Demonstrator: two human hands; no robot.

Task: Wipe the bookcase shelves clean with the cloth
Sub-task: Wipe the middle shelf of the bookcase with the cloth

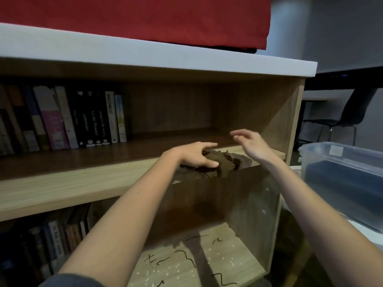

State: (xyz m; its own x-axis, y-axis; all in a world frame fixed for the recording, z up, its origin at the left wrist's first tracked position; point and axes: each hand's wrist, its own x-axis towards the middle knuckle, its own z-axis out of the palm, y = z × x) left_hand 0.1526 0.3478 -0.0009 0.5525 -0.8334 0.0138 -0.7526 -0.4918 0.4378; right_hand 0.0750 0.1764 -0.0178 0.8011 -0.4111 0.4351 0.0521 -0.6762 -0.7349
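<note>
Head view: below the cloth, nearest the camera, the bottom shelf (232, 237) of the bookcase (294, 121) carries black squiggly marks (186, 256) and white specks (145, 272). Down and left of the cloth, a row of books (56, 239) stands in shadow. The brown cloth (219, 164) lies bunched at the front edge of the middle shelf (83, 183), towards its right end, with part of it hanging over the edge. The left hand (196, 155) rests on the cloth's left part, fingers straight and spread, thumb along the near side. The right hand (251, 143) hovers just right of the cloth and above it, touching nothing, fingers apart and relaxed. Well right of the cloth sits a clear plastic bin (342, 183). Far left of the cloth, more books (93, 119) stand upright on the same shelf. Above the cloth runs the bookcase's white top (145, 52), with red fabric (145, 15) on it. Beyond the cloth to the right stands a dark chair (350, 114).
</note>
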